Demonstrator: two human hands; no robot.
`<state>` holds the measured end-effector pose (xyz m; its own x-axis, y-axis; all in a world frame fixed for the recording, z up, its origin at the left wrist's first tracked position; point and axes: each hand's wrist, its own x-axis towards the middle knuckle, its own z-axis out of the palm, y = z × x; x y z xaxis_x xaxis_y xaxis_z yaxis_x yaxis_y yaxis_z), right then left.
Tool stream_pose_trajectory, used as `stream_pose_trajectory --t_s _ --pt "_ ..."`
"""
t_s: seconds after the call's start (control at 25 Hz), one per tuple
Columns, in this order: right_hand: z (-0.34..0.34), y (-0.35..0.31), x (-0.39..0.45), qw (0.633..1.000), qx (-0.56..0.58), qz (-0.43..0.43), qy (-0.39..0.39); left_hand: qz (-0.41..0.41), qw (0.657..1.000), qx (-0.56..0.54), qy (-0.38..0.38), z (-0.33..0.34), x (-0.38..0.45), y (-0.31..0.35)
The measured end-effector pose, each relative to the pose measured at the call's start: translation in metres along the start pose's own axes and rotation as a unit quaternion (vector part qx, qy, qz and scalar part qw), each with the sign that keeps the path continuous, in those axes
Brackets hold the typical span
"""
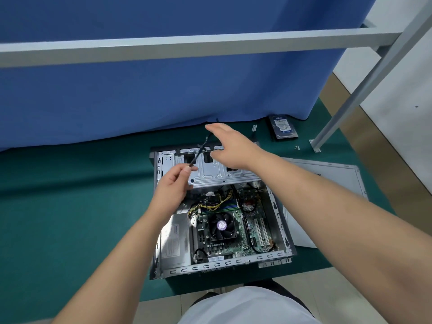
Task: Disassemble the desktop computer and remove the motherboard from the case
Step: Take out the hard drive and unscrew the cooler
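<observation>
An open desktop case lies on its side on the green table. Inside, the green motherboard shows a black CPU fan, with a silver power supply to its left and a metal drive cage at the far end. My left hand pinches a thin black cable above the cage. My right hand hovers over the case's far edge, fingers stretched, near the cable's upper end. Whether it touches the cable is unclear.
A removed hard drive lies at the back right beside a few small screws. The grey side panel lies right of the case. A blue curtain hangs behind, and a metal frame leg stands at the right.
</observation>
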<state>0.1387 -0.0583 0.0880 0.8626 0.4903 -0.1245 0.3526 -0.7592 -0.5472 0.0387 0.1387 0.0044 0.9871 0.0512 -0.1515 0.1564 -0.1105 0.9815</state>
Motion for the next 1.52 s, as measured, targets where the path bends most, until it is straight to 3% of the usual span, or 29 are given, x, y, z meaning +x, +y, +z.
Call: stream_pose_trajectory --t_s 0.16,0.4,0.52,0.64,0.8,0.92,1.0,1.08,1.16,1.28,1.52 --pt "0.010 0.014 -0.010 0.999 0.001 -0.019 -0.025 -0.029 0.984 -0.133 0.112 -0.009 0.014 0.000" --pt "0.041 0.068 -0.052 0.996 -0.009 0.061 -0.063 -0.051 0.935 -0.263 0.231 -0.044 0.037 -0.011" --pt "0.058 0.100 -0.078 0.990 -0.057 0.101 -0.075 -0.094 0.906 -0.273 0.310 -0.051 0.039 -0.025" --pt "0.073 0.118 -0.097 0.982 -0.150 0.083 -0.083 -0.181 0.888 -0.230 0.355 -0.058 0.042 -0.042" --pt "0.081 0.122 -0.102 0.976 -0.181 0.072 -0.098 -0.316 0.879 -0.196 0.299 -0.074 0.054 -0.051" --pt "0.084 0.124 -0.105 0.971 -0.202 0.065 -0.108 -0.376 0.883 -0.113 0.259 -0.082 0.059 -0.049" --pt "0.086 0.126 -0.106 0.969 -0.211 0.064 -0.108 -0.337 0.902 -0.003 0.269 -0.078 0.054 -0.049" --pt "0.089 0.127 -0.107 0.969 -0.215 0.064 -0.103 -0.194 0.933 0.131 0.274 -0.074 0.042 -0.054" --pt "0.090 0.128 -0.107 0.969 -0.218 0.065 -0.096 -0.071 0.956 0.208 0.194 -0.072 0.029 -0.058" --pt "0.091 0.129 -0.107 0.969 -0.219 0.063 -0.090 -0.055 0.956 0.272 0.093 -0.067 0.019 -0.063" --pt "0.092 0.129 -0.107 0.969 -0.224 0.059 -0.088 -0.075 0.924 0.359 0.106 -0.065 0.014 -0.067"
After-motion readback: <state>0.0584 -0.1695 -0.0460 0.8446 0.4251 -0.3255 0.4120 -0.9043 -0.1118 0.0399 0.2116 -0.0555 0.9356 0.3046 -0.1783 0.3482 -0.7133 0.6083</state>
